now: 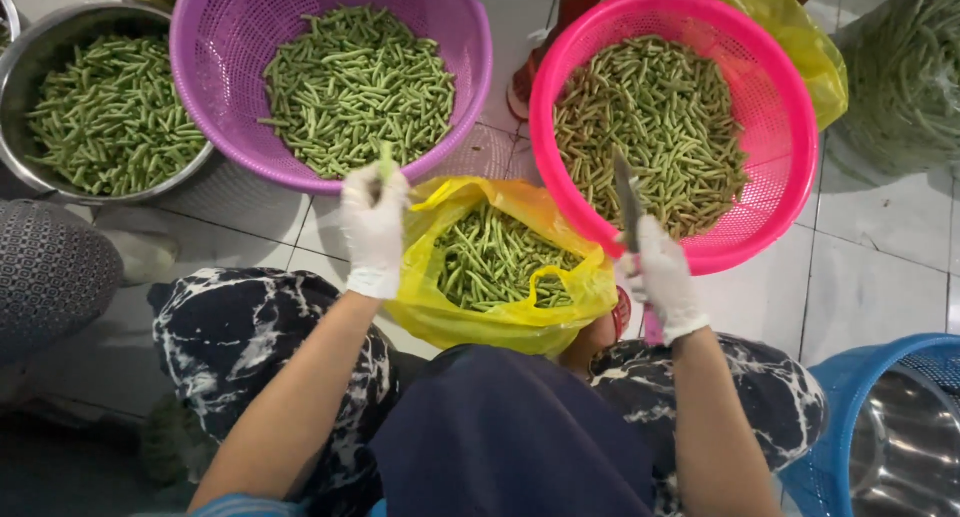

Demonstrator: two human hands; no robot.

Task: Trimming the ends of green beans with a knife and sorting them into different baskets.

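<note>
Where my view begins at the far left, I see a steel bowl (20,97) heaped with cut green beans, standing on the pale tiled floor (880,247). Just beside it, overlapping its rim, is a purple basket (210,77), also filled with cut beans.

Below that basket's near edge I see the left hand (373,227) in a white glove. Its fingers are closed together, pinching a single green bean (384,162) that stands upright above the fingertips, its tip just over the purple rim.

Between the two hands a yellow bag (500,322) lies open, resting against the knees, with longer beans inside. The legs under it wear dark cloth with white marbling.

The right hand (660,277), gloved in white too, is wrapped shut around the pink handle of a knife (628,199). The grey blade points up and away, crossing the near rim of a pink basket (790,117). That basket holds more cut beans, duller and more yellowish than the others.

Behind the pink basket another yellow bag (810,47) shows, and at the far right a clear bag of long beans (905,77) sits on the floor. In the lower right corner a blue basket (850,377) holds a steel bowl (905,447).
</note>
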